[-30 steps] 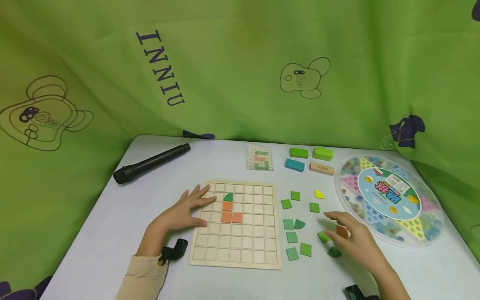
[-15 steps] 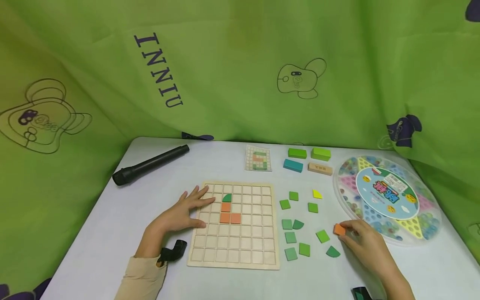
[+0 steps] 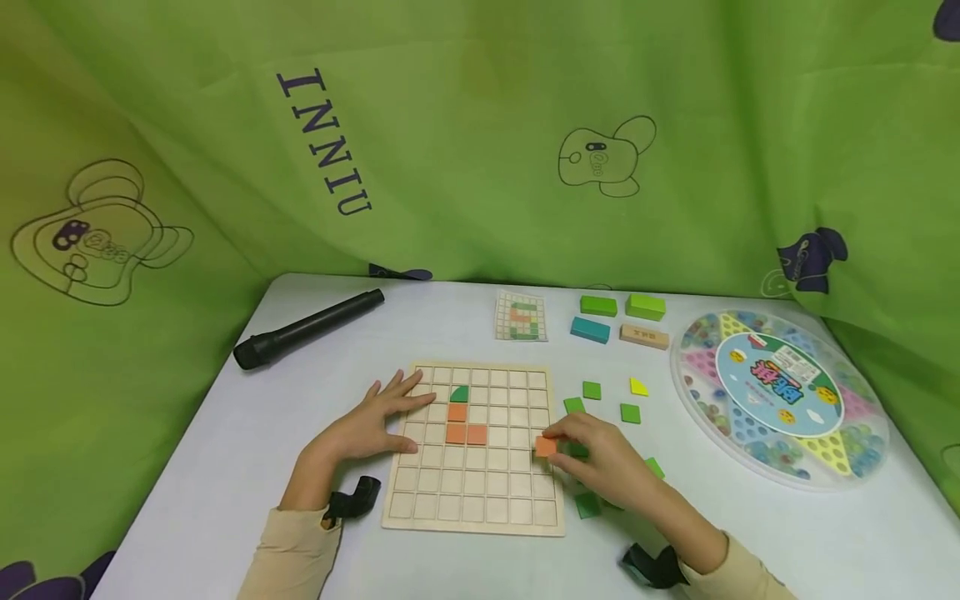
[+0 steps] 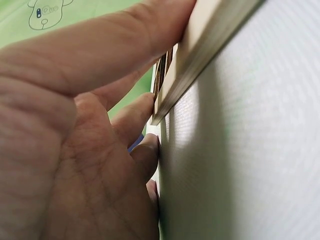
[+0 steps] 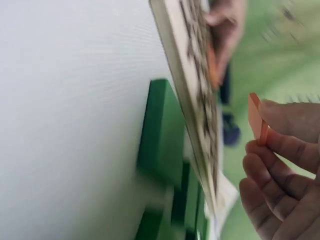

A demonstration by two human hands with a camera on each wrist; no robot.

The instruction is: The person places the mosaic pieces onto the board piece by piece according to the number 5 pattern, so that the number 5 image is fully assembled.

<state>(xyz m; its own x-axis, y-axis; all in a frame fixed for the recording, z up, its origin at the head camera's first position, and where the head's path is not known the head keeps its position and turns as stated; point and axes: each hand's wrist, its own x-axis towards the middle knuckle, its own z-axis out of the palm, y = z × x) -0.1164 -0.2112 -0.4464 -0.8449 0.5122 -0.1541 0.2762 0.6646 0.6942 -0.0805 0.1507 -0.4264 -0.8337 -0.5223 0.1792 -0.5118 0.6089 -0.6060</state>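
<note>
My right hand (image 3: pixel 611 462) pinches a square orange tile (image 3: pixel 546 447) between thumb and fingertips, over the right edge of the wooden grid board (image 3: pixel 472 530). In the right wrist view the orange tile (image 5: pixel 255 117) is held up off the board, tilted. Fingers spread, my left hand (image 3: pixel 367 427) rests on the board's left edge; the left wrist view shows its thumb (image 4: pixel 100 45) against the rim. Set in the grid are a green quarter-round tile (image 3: pixel 460 394) and several orange tiles (image 3: pixel 456 433) below it.
Loose green tiles (image 3: pixel 631 413) and a yellow piece (image 3: pixel 638 387) lie right of the board, some hidden by the right hand. Behind are a pattern card (image 3: pixel 521 316), several blocks (image 3: pixel 590 330) and a black microphone (image 3: pixel 307 330). A round game box (image 3: pixel 780 387) stands far right.
My right hand has picked up the orange tile from beside the game box and carried it left to the board's right edge. My left hand has stayed on the board.
</note>
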